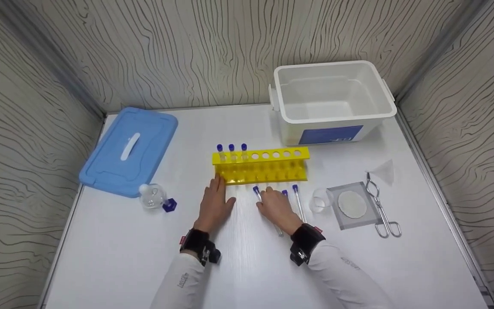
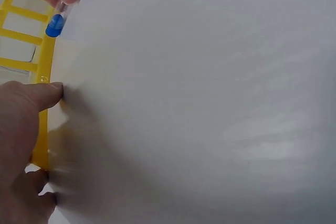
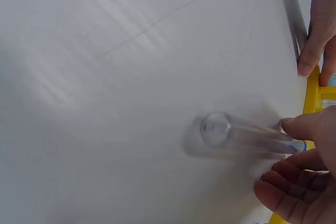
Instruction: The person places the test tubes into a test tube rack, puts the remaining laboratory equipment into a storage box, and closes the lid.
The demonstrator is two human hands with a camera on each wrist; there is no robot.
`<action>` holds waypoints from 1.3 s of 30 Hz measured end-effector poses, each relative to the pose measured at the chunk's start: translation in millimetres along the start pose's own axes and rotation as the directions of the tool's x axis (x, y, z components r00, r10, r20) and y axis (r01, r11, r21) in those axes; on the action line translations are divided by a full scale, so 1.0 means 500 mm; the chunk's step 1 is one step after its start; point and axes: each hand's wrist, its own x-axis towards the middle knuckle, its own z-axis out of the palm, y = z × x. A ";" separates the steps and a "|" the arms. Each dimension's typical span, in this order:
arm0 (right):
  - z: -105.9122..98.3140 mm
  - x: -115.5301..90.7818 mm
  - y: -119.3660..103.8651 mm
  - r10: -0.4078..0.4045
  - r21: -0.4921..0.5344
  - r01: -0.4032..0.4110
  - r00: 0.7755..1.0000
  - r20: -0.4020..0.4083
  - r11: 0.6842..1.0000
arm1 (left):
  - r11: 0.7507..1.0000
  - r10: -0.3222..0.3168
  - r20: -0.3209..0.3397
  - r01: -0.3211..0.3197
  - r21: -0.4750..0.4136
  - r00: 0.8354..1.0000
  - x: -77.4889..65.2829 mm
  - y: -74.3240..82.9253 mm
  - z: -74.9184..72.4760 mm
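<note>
Well, starting with the head view, you have one yellow rack (image 1: 268,171) standing on the white table (image 1: 247,274), with eight holes in its top bar: three hold upright tubes (image 1: 232,153) with blue caps at the left end, and five are bare. Three more capped tubes are in front of it: one tube (image 1: 257,193) slants in your right hand (image 1: 277,208), and two loose tubes (image 1: 299,204) are just to its right, one of them mostly hidden by that hand. Around them you have one white bin (image 1: 332,94), one blue lid (image 1: 150,146), one round glass vessel (image 1: 153,196) with a blue six-sided piece (image 1: 169,205) just beside it, one clear cup (image 1: 320,200), one grey square mat (image 1: 352,204) with a white disc on it, one pair of metal tongs (image 1: 383,210) and one funnel (image 1: 384,171). Both your forearms reach forward from the near edge; your left hand (image 1: 215,204) lies palm down, fingers stretched to the rack's front left corner, thumb spread away, and your right hand is bent over its tube, fingers curled. From the left wrist, your left thumb and fingers stand apart along the rack's yellow edge, and one capped tube shows in your other hand, cap beside the rack. From the right wrist, your thumb and fingers pinch that one tube near its capped end, its clear rounded bottom pointing away from the rack, while your left fingertips touch the rack beyond.
</note>
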 end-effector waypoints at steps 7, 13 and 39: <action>0.001 -0.001 -0.001 -0.022 0.014 0.022 1.000 -0.011 1.000 | 1.000 -0.004 -0.008 0.004 0.011 1.000 -0.002 0.002 -0.001; 0.000 -0.001 0.001 -0.039 0.062 0.041 0.999 -0.022 0.997 | 1.000 0.001 -0.011 -0.001 0.010 1.000 -0.001 0.005 -0.003; -0.132 -0.001 0.001 0.054 0.407 0.046 0.972 -0.231 0.912 | 1.000 0.007 -0.016 -0.007 0.003 1.000 0.000 -0.001 -0.001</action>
